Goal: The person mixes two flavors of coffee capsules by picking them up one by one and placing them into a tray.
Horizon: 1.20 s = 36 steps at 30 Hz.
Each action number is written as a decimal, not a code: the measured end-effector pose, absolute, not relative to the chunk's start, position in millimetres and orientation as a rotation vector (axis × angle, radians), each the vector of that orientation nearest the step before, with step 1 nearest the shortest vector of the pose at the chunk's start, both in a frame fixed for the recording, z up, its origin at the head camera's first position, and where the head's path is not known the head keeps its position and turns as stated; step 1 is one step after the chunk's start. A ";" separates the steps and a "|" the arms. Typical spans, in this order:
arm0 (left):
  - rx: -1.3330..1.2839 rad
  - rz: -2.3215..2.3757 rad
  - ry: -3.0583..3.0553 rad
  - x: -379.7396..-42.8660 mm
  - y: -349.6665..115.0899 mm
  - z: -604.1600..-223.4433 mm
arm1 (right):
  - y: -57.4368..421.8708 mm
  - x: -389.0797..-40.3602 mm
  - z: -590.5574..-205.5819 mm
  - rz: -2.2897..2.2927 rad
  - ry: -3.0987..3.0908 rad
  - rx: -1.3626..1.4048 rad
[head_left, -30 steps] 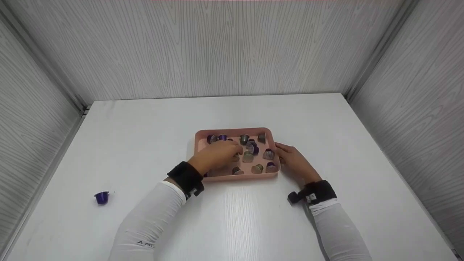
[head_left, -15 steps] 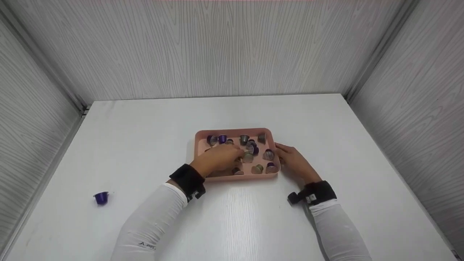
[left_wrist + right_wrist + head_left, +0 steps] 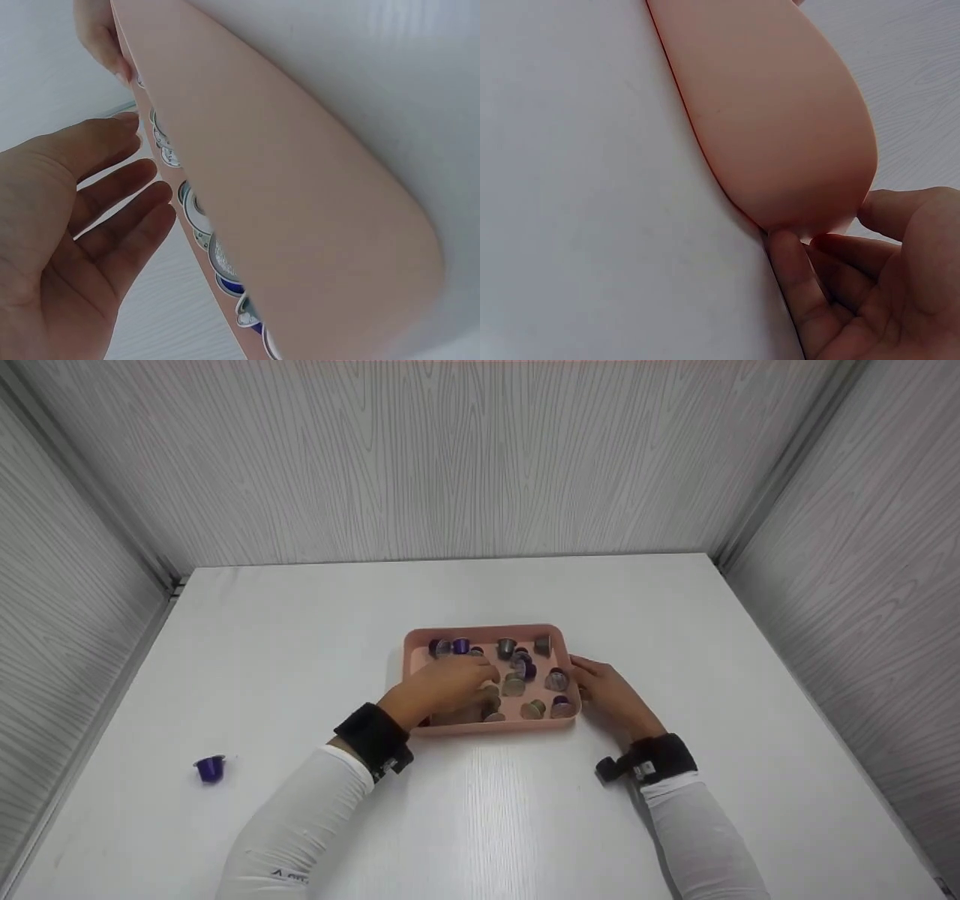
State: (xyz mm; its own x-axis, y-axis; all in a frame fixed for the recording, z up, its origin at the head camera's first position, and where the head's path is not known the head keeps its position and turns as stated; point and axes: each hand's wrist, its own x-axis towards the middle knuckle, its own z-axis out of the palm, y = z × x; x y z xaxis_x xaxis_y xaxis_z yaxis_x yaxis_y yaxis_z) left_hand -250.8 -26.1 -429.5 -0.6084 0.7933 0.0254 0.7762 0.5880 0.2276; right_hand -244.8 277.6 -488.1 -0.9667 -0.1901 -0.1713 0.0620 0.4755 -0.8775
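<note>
A shallow pink tray (image 3: 499,727) on the white table carries several coffee capsules in purple, green and grey-brown, such as a green capsule (image 3: 514,684) and a purple capsule (image 3: 461,646). Over the tray's left half reaches my left hand (image 3: 448,688). Its fingers (image 3: 142,232) are loosely bent with a gap to the thumb, and I see nothing held between them in the left wrist view. My right hand (image 3: 615,697) holds the tray's right end, thumb at the rim and fingers against the outer wall (image 3: 780,127). Capsules under my left hand are hidden.
A lone purple capsule (image 3: 211,769) lies on the table (image 3: 300,622) at the left. Grey wood-grain panels (image 3: 450,465) enclose the table at the back and both sides. A cable (image 3: 656,840) runs along my right forearm.
My left hand shifts slightly right, then back left within the tray. The right hand, the tray and the lone purple capsule stay in place.
</note>
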 end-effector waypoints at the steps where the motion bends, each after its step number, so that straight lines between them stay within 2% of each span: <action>1: 1.362 0.328 2.738 -250.9 -27.8 -429.8 | 277.7 -244.9 -488.0 -1.483 2.483 -0.112; 14: 1.559 0.409 2.896 -243.2 -73.2 -432.7 | 277.3 -243.4 -488.1 -1.497 2.473 -0.093; 26: 1.312 0.287 3.043 -227.0 -121.8 -438.4 | 278.6 -244.1 -489.7 -1.477 2.503 -0.138; 36: 1.034 0.384 3.144 -214.3 -159.5 -443.8 | 279.0 -245.1 -488.3 -1.460 2.517 -0.138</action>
